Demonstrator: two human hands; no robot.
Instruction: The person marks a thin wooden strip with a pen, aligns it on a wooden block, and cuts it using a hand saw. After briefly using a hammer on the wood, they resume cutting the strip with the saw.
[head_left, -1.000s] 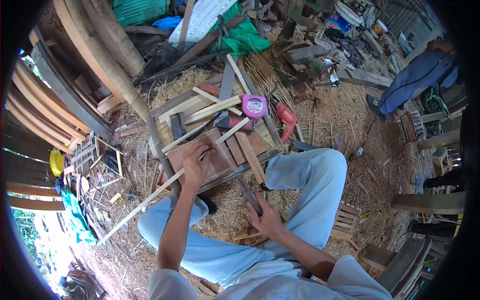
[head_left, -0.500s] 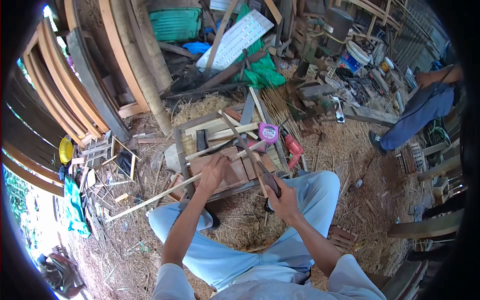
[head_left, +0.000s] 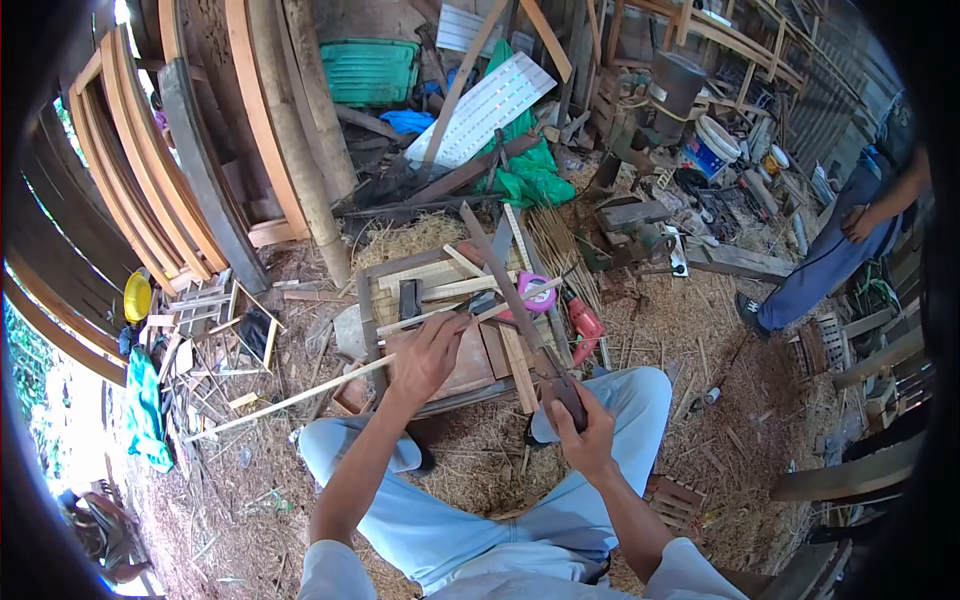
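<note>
L hand [head_left: 425,355] fingers curled over long wood strip [head_left: 300,398], pinning it on board [head_left: 468,372] mid frame, btw knees. R hand [head_left: 585,435] fisted on knife [head_left: 505,280] handle, blade raised toward upper centre, off strip. Strip looks whole, cut not yet made

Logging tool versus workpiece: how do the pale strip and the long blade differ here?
The pale strip is thin, light and lies across the wooden block, held by the left hand; the long blade is dark, wider and points away, gripped by the right hand. Both are long and straight.
</note>
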